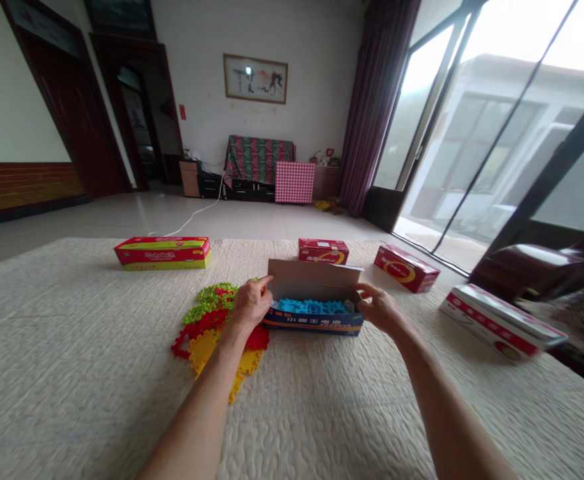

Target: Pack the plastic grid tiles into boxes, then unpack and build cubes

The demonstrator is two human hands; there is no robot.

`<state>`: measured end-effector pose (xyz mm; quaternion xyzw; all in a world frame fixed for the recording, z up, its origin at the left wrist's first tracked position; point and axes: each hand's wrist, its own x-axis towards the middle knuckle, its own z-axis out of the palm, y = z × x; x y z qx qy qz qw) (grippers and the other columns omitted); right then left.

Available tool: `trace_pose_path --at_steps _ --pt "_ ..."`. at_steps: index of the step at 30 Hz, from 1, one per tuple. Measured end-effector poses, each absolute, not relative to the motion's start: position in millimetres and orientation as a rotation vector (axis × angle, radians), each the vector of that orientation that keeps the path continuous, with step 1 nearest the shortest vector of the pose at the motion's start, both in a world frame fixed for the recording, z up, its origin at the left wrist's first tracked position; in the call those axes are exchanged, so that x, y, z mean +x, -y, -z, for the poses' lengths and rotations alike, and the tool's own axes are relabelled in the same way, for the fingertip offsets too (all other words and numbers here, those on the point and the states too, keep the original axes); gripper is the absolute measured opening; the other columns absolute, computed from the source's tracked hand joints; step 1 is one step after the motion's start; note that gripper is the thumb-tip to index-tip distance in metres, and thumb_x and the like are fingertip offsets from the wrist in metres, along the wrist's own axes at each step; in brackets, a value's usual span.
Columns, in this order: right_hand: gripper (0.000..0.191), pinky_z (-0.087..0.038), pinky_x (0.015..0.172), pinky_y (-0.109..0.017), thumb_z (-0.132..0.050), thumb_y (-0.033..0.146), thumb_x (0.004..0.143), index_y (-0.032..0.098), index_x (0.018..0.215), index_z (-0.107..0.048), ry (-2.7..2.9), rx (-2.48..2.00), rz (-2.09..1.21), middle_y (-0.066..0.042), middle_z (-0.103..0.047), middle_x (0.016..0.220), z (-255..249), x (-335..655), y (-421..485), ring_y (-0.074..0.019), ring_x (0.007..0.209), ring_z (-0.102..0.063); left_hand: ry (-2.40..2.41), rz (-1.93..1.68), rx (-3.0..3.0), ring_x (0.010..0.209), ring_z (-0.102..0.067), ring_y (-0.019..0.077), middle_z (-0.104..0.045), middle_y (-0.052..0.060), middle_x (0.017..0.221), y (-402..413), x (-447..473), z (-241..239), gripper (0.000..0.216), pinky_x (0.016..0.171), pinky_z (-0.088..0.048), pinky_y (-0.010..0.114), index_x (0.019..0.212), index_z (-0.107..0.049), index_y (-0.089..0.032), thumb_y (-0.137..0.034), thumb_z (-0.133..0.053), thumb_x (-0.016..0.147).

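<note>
Living room, pale tile floor (157, 212), daylight from the glass doors (492, 147) on the right. Everything sits on a cream quilted cover (82, 333).

Hands: left hand (252, 303) is closed on the left end of a blue box (317, 325), index finger up against the raised lid (312, 277). Right hand (378, 308) mirrors it on the right end, fingers curled at the lid's edge, thumb low by the corner. Can't tell how hard either one presses. My read: two-ended hold steadies the box and props the lid, since thin cardboard would likely flop.

Box is front and centre, printed long side facing the person. Blue toothed pieces (312, 307) lie inside, visible over the front wall.

Left of the box: loose pile, green pieces (205, 308), red pieces (207, 325), yellow pieces (205, 347), overlapping and partly hidden by the left forearm. Probably there for easy reach.

Further out, a red-and-yellow box (163, 255) far left, a red box (323, 248) just behind the lid, a second red box (407, 268) to its right, angled, then a white-and-red box (502, 322). Looks like a rough arc, likely spaced for elbow room.
</note>
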<state>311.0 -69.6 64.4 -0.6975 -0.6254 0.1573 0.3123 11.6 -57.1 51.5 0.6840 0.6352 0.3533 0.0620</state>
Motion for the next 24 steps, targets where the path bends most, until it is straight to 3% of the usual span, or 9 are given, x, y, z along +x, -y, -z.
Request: trace_pose_path --at_steps 3,12,15,21,24 --pt "0.049 -0.049 0.06 -0.027 -0.058 0.017 0.07 0.024 0.119 -0.065 1.734 -1.807 -0.29 -0.006 -0.068 0.102 -64.3 309.6 70.8 -0.0125 0.062 -0.059 -1.888 -1.099 2.109 0.085 -0.065 0.018 -0.069 0.007 0.092 58.6 11.9 -52.1 0.046 0.086 -0.049 0.028 0.124 -0.065 -0.022 -0.014 -0.051 0.081" --pt "0.068 -0.047 0.06 -0.028 -0.056 0.018 0.066 0.023 0.134 -0.053 1.785 -1.697 -0.337 -0.008 -0.068 0.106 -65.3 308.8 73.2 -0.0148 0.065 -0.059 -1.87 -1.081 2.124 0.087 -0.065 0.019 -0.069 0.007 0.091 56.7 12.3 -52.1 0.059 0.087 -0.048 0.029 0.138 -0.052 -0.019 -0.012 -0.05 0.08" --pt "0.07 -0.047 0.061 -0.029 -0.054 0.016 0.066 0.022 0.135 -0.052 1.803 -1.642 -0.382 -0.008 -0.068 0.103 -66.1 307.3 74.8 -0.0141 0.063 -0.057 -1.868 -1.101 2.118 0.093 -0.066 0.021 -0.07 0.009 0.1 56.2 12.6 -50.6 0.06 0.089 -0.049 0.032 0.139 -0.05 -0.019 -0.012 -0.05 0.08" --pt "0.065 -0.048 0.061 -0.029 -0.052 0.016 0.063 0.023 0.127 -0.055 1.805 -1.544 -0.464 -0.008 -0.061 0.12 -64.9 309.5 75.4 -0.012 0.063 -0.053 -1.635 -1.218 2.111 0.117 -0.059 0.0203 -0.061 0.007 0.132 55.9 9.6 -47.4 0.064 0.102 -0.045 0.031 0.14 -0.048 -0.022 -0.006 -0.046 0.078" --pt "0.061 -0.049 0.061 -0.029 -0.051 0.017 0.063 0.022 0.123 -0.059 1.855 -1.533 -0.498 -0.008 -0.061 0.118 -66.9 313.4 76.2 -0.0127 0.065 -0.053 -1.479 -1.283 2.11 0.115 -0.059 0.0175 -0.062 0.006 0.129 54.8 5.7 -45.7 0.063 0.102 -0.044 0.028 0.136 -0.053 -0.02 -0.004 -0.045 0.076"
